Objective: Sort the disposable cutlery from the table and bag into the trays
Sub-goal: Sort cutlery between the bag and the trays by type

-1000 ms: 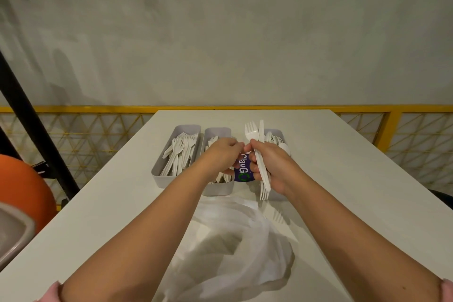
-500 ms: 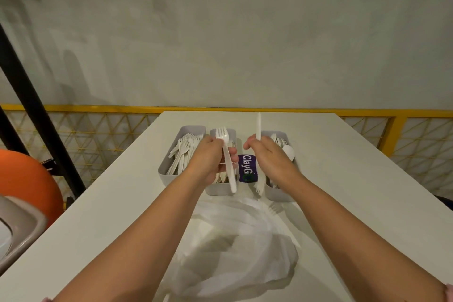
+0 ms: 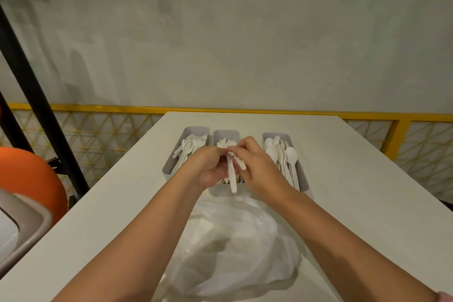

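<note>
Three grey trays stand side by side at the table's far end: the left tray holds forks, the middle tray holds white cutlery, and the right tray holds spoons. My left hand and my right hand meet just above the middle tray. The left hand grips a long white cutlery piece that hangs down over the tray's near end. The right hand pinches a second white piece, tilted and touching the first. Which kind each piece is cannot be told. A crumpled clear plastic bag lies on the table near me.
The white table runs out to a yellow railing and a grey wall. An orange ball and a grey chair edge sit beyond the table's left side, beside black posts.
My hands were apart, the left holding a fork and the right a knife; they have come together over the middle tray. The blue label between the trays is now hidden.
</note>
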